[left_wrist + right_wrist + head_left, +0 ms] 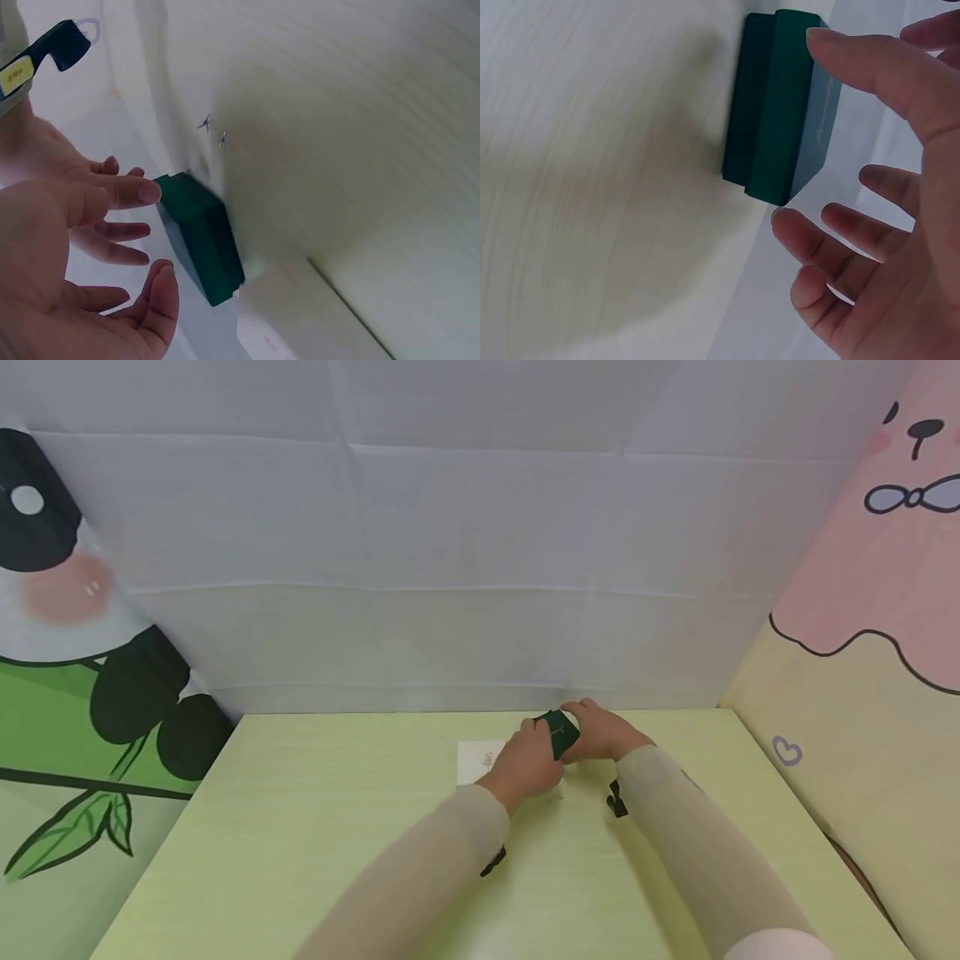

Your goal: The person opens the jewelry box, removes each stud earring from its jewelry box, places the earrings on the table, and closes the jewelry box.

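A small dark green box (558, 733) with gold marking on its top is between both hands near the table's back edge. My left hand (527, 762) grips it from the left, its thumb at the near end and curled fingers by the far end. From the other side my right hand (602, 732) holds it. In the right wrist view, the right thumb (836, 46) lies on the edge of the box (780, 112), and a fingertip is at its opposite corner. A stepped seam runs along the box's side, with a wider part over a narrower one.
Left of the hands, partly hidden, lies a flat white rectangular thing (475, 762) with a small plant-like print. Two tiny shiny star-shaped pieces (206, 123) lie on the pale wooden table (337, 827). A white sheet (480, 527) hangs behind; cartoon-printed panels flank both sides.
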Motion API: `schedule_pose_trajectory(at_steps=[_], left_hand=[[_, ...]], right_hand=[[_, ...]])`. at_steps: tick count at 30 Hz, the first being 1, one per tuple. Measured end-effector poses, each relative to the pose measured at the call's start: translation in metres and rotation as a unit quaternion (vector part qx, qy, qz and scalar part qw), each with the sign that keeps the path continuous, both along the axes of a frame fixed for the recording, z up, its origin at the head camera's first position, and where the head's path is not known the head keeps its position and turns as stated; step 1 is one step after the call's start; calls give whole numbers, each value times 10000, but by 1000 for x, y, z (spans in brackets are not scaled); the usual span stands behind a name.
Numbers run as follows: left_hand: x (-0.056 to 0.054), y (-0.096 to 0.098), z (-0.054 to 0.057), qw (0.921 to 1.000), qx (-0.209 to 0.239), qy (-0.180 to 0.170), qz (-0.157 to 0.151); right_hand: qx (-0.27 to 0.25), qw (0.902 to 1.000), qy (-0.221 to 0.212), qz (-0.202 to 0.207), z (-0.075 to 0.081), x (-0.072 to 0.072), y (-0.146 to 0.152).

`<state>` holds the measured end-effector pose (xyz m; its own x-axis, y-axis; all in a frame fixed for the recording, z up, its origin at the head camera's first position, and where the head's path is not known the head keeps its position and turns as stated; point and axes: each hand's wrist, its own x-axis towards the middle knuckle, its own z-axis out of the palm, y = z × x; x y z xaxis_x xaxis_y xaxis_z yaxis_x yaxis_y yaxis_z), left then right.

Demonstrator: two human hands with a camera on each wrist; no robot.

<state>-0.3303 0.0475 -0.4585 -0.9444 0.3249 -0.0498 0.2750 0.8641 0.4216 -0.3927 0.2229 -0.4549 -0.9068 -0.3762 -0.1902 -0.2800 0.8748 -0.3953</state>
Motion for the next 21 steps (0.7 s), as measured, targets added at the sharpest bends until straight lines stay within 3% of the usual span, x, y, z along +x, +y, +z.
schedule_pose_trajectory(at_steps=[4, 12, 21], left_hand=[[-6, 13, -6, 9994, 42, -200, 286], [-12, 20, -14, 9974, -273, 230, 619], [-12, 20, -19, 9958, -61, 218, 886]], right_hand=[[163, 9996, -221, -92, -4, -5, 0], [299, 9983, -476, -181, -9, -9, -4], [444, 9973, -546, -230, -17, -14, -4]])
